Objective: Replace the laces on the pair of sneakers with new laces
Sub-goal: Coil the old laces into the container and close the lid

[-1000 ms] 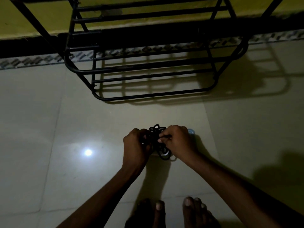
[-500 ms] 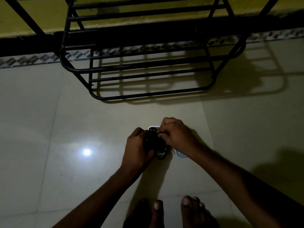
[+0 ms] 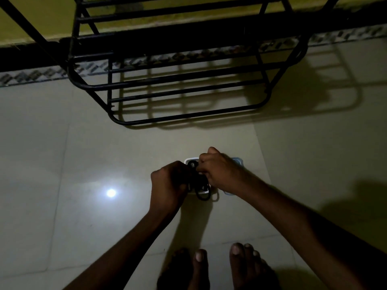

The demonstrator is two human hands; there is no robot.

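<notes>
while left hand (image 3: 169, 185) and right hand (image 3: 218, 171) pinch it — black lace bundle (image 3: 199, 181): thin loops, tangled, one hanging low.

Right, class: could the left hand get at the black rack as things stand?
Probably, with a stretch: nothing stands between the left hand and the rack, but that hand grips the black laces, so it must let go first.
</notes>
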